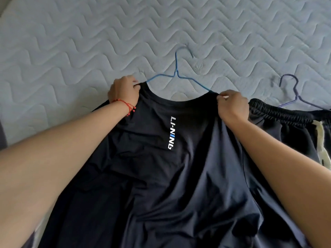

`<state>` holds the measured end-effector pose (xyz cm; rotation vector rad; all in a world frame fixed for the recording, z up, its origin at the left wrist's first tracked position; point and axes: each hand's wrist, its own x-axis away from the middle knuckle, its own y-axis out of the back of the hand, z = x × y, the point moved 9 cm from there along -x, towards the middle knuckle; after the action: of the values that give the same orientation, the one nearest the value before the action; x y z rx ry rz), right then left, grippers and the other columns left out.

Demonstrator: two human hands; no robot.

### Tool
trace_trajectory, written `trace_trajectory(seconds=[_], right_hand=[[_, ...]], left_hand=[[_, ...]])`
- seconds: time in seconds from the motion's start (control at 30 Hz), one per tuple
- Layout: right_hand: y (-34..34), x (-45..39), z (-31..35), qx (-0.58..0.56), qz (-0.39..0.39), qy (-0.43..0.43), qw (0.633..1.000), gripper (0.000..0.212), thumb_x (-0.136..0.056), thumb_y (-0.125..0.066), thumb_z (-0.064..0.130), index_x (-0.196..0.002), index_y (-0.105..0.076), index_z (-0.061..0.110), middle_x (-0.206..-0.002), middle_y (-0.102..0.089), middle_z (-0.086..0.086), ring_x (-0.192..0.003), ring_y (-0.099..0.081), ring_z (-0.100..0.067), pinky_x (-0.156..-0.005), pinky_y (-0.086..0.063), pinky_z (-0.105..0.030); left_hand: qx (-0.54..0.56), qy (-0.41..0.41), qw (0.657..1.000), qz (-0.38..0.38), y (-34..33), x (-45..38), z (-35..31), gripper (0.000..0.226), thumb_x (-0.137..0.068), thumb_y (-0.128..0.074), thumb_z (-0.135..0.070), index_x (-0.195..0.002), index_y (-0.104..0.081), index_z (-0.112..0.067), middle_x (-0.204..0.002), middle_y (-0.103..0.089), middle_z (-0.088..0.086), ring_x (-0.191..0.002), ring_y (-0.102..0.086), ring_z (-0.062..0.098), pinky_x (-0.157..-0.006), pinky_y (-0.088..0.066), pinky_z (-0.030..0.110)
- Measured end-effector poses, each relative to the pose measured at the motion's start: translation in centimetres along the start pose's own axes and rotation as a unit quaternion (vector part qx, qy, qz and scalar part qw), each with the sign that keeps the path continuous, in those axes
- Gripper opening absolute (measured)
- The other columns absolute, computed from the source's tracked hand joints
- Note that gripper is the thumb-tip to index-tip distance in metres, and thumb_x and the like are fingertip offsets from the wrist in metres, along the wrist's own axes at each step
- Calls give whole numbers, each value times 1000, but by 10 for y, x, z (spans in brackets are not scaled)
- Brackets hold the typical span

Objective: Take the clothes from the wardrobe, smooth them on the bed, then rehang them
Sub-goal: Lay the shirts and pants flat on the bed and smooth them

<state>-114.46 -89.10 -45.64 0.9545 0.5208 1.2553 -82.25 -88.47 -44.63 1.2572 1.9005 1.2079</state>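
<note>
While on the bed (71, 42), both hands' fingers (223, 97) curled tight, pinching the black shirt (161, 176) shoulders.

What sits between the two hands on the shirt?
Head view: between left hand and right hand, the black shirt neckline and the blue hanger poking out; bare mattress shows inside the collar.

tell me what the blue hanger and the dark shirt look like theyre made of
Blue hanger: probably coated wire, being thin, bent and twisted at the neck. Dark shirt: likely a smooth synthetic sports knit, with a slight sheen and soft folds.
</note>
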Motion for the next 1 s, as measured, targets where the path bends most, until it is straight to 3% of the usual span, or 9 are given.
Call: trace_trajectory(seconds=[0.13, 0.27, 0.4, 0.5, 0.57, 0.73, 0.87, 0.93, 1.0], right_hand=[[-22, 30, 5, 18, 53, 83, 995, 48, -87, -51, 16, -135, -44, 11, -138, -50, -12, -127, -46, -28, -105, -35, -36], [-27, 108, 33, -9, 0, 218, 976, 45, -78, -51, 18, -121, -57, 4, -131, -56, -16, -125, -51, -30, -106, -38, -40], [-59, 195, 37, -2, -1, 235, 972, 43, -82, -45, 30, -120, -56, 13, -132, -57, -7, -128, -45, -21, -105, -35, -36], [-93, 236, 23, 43, 49, 209, 976, 44, -84, -40, 35, -125, -46, 20, -136, -54, -2, -131, -31, -12, -109, -18, -27], [-108, 245, 10, 72, 79, 197, 975, 44, -84, -39, 35, -125, -43, 21, -138, -52, 0, -132, -29, -12, -111, -9, -25], [-119, 247, 0, 132, 84, 231, 960, 48, -85, -40, 35, -130, -45, 18, -141, -48, -3, -134, -30, -16, -113, -9, -31], [-118, 248, 1, 137, 63, 232, 961, 48, -85, -40, 33, -128, -51, 15, -141, -49, -4, -134, -31, -16, -113, -11, -32], [-118, 248, 1, 135, 59, 233, 961, 48, -84, -40, 32, -128, -52, 15, -141, -48, -4, -134, -31, -16, -113, -11, -32], [-117, 248, 2, 129, 54, 235, 962, 48, -84, -40, 31, -128, -51, 15, -141, -48, -4, -134, -31, -16, -113, -11, -31]], left_hand=[[70, -67, 991, 92, -18, 26, 1, 57, -83, -58, -12, -137, -40, -11, -138, -50, 13, -128, -47, 27, -108, -34, 32], [76, -87, 993, -36, 29, 67, 37, 38, -81, -56, -13, -117, -59, -4, -121, -62, 17, -116, -54, 32, -101, -38, 34], [60, 42, 991, -107, 59, 110, 125, 34, -83, -50, -14, -112, -62, -2, -117, -64, 19, -112, -55, 37, -98, -39, 41], [116, 177, 975, -64, 55, 138, 177, 32, -90, -48, -9, -120, -57, -1, -123, -58, 22, -115, -52, 38, -102, -37, 42], [123, 203, 971, -32, 50, 145, 185, 34, -89, -49, -7, -122, -55, 0, -122, -57, 24, -113, -53, 38, -101, -38, 41], [182, 278, 943, 18, 38, 131, 191, 43, -80, -64, -14, -119, -52, 2, -110, -62, 19, -103, -58, 34, -90, -45, 39], [335, 308, 889, 52, 30, 124, 183, 4, -78, -64, 1, -81, -65, 0, -68, -56, 3, -80, -55, 21, -60, -44, 26], [390, 287, 875, -11, 49, 119, 172, 20, -78, -65, 1, -98, -65, 2, -65, -54, -3, -67, -54, 16, -50, -45, 14], [413, 197, 888, -36, 75, 112, 145, 15, -78, -65, -2, -92, -67, -7, -61, -61, -12, -60, -56, 2, -48, -43, 5]])
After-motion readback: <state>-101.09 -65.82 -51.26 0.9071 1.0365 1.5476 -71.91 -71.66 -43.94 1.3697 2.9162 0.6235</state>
